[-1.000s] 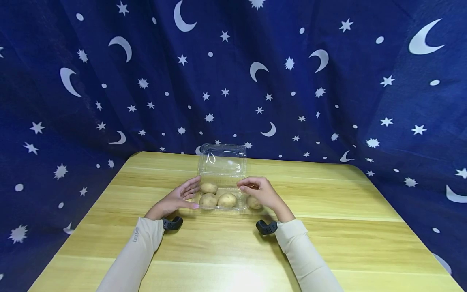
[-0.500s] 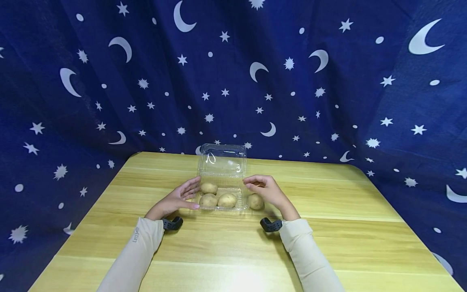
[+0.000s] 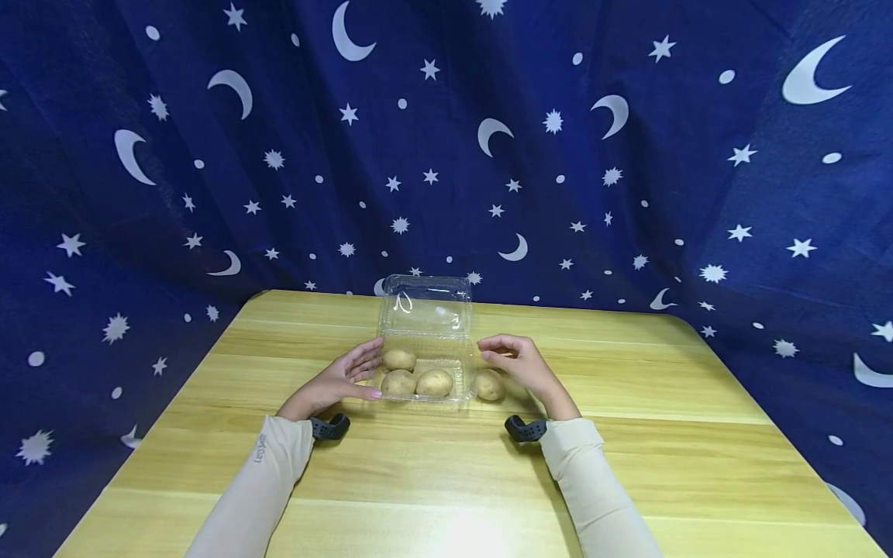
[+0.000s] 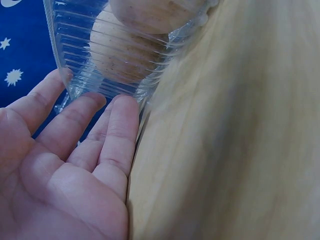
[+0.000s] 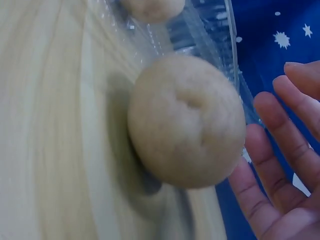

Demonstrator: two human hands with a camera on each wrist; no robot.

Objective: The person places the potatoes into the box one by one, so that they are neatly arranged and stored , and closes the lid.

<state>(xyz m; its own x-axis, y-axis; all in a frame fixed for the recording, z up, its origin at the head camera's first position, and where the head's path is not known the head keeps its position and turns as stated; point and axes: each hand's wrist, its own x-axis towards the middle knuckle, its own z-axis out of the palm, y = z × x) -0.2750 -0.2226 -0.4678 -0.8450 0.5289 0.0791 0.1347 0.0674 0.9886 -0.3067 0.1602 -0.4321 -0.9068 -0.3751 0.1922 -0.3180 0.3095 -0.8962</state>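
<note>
A clear plastic clamshell box [image 3: 427, 316] stands with its lid raised at the back. Inside lie three potatoes: one at the back left [image 3: 399, 359], one at the front left [image 3: 398, 384] and one at the front right [image 3: 435, 383]. My left hand [image 3: 340, 380] rests at the box's left side, thumb at the front rim. In the left wrist view its extended fingertips [image 4: 125, 106] meet the ribbed wall. Outside the box, by its right wall, another potato [image 3: 489, 385] sits on the table. My right hand [image 3: 523, 364] hovers beside and above that potato, fingers loosely bent, holding nothing.
The wooden table [image 3: 432, 480] carries the box near its far edge. Behind it hangs a dark blue curtain [image 3: 446, 139] with white moons and stars. Black bands with camera mounts [image 3: 331, 427] sit on both wrists.
My right hand has moved right, from over the box's right wall to beside the outer potato, which now shows more fully. The left hand and the box have stayed put.
</note>
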